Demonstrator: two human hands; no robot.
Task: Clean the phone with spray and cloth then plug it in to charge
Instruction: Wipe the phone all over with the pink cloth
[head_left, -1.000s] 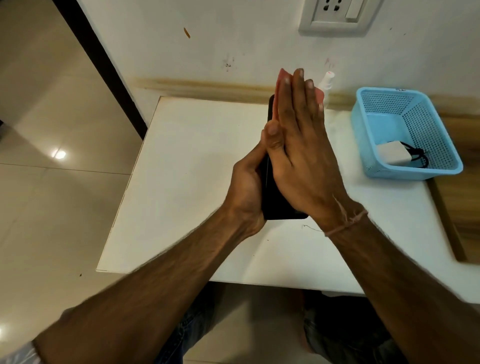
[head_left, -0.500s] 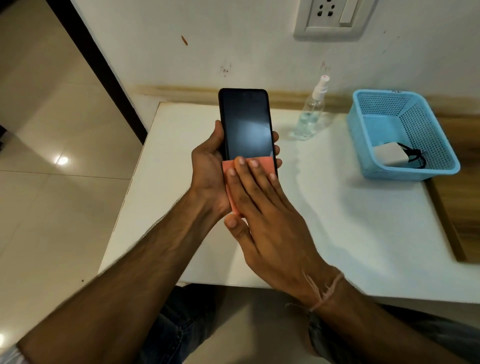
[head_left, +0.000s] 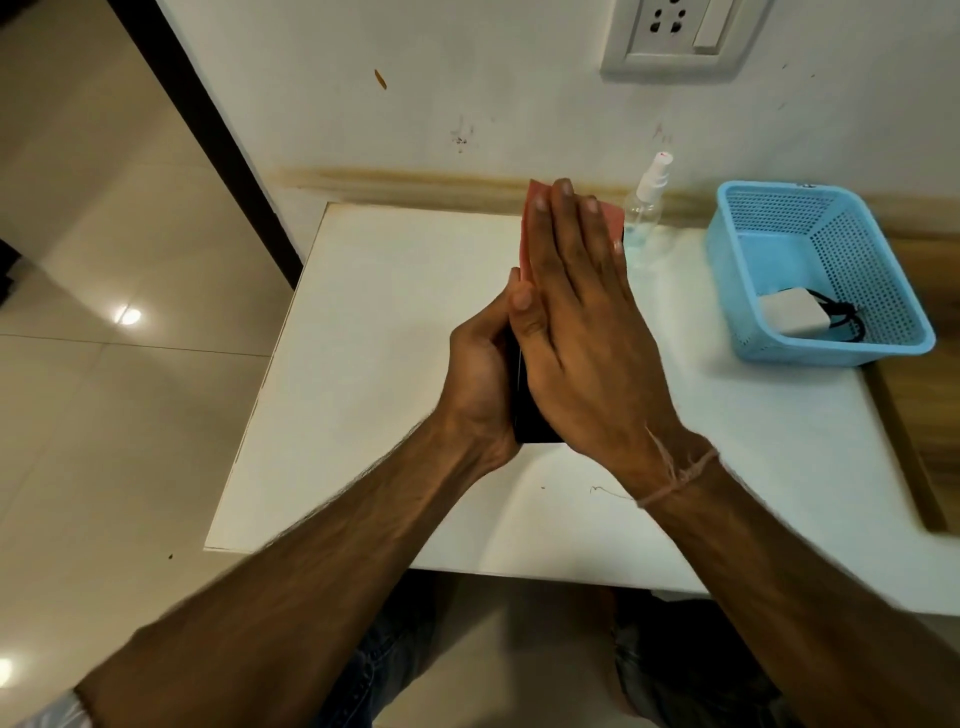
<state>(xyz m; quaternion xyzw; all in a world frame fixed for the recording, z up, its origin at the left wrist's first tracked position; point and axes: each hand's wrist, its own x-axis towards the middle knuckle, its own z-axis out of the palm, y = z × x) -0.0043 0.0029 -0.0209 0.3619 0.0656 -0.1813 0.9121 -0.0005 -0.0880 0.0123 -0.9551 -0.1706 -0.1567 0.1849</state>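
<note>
My left hand (head_left: 480, 376) holds a black phone (head_left: 532, 423) upright above the white table (head_left: 374, 332); only the phone's lower end and left edge show. My right hand (head_left: 582, 317) lies flat over the screen and presses a pink cloth (head_left: 530, 218) against it, the cloth peeking out above and beside the fingertips. A clear spray bottle (head_left: 647, 208) with a white nozzle stands on the table just behind my right hand, near the wall. A white charger (head_left: 792, 312) with a black cable lies in the blue basket (head_left: 779, 202).
The blue basket sits at the table's right back corner. A wall socket with a switch (head_left: 675, 31) is on the wall above the table. A wooden surface (head_left: 930, 431) borders the table on the right. Tiled floor lies to the left.
My right hand has slid the cloth from the phone's lower end up to its top, covering the screen again. The phone has turned so its screen faces right.
</note>
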